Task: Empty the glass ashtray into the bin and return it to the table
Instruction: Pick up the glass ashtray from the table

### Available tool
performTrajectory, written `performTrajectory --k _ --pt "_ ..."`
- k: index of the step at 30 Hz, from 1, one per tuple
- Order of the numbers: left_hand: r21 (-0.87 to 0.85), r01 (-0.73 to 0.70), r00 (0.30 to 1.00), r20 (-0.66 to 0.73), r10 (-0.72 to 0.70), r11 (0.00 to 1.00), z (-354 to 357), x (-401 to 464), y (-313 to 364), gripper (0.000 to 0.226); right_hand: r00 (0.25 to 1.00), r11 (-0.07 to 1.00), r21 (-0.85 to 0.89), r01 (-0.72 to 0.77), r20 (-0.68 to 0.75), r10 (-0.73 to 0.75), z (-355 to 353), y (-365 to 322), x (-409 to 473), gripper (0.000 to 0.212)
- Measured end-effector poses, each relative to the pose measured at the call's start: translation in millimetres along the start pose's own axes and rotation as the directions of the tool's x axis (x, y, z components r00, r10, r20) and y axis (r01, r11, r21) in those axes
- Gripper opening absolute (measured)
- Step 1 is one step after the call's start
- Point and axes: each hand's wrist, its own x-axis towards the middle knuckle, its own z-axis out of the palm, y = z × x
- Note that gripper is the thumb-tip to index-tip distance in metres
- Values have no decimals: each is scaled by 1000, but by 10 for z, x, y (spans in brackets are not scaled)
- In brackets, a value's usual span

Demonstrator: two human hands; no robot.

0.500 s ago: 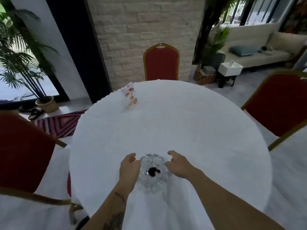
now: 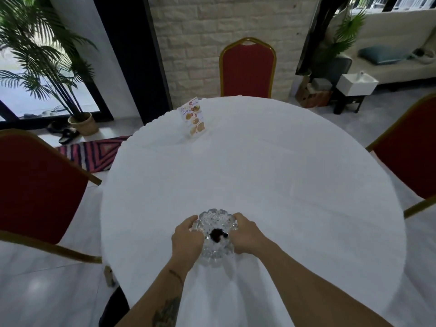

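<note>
Views: one only, the head camera; no second view shares the scene.
Position: above the near edge of the round white desk (image 2: pixel 271 185), at the person's head.
Facing: forward and steeply down, across the desk toward a red chair (image 2: pixel 247 69) and a pale brick wall (image 2: pixel 212 31).
Nearness: close to both forearms, which enter from the bottom edge; the glass ashtray (image 2: pixel 215 234) sits low and central.
Reach: wide-angle, straight lines bowing at the edges; takes in a potted palm (image 2: pixel 47 62) far left and probably a sofa (image 2: pixel 401 43) far right, soft there.
</note>
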Motion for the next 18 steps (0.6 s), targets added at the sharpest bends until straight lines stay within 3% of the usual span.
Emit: performTrajectory --k 8,18 --pt "11 -42 999 -34 42 999 -207 -102 -6 49 999 999 12 40 -2 -40 76 -79 -92 52" --pt "25 -156 987 -34 157 987 -1423 -313 -146 47 994 986 143 87 56 -96 779 -795 -474 36"
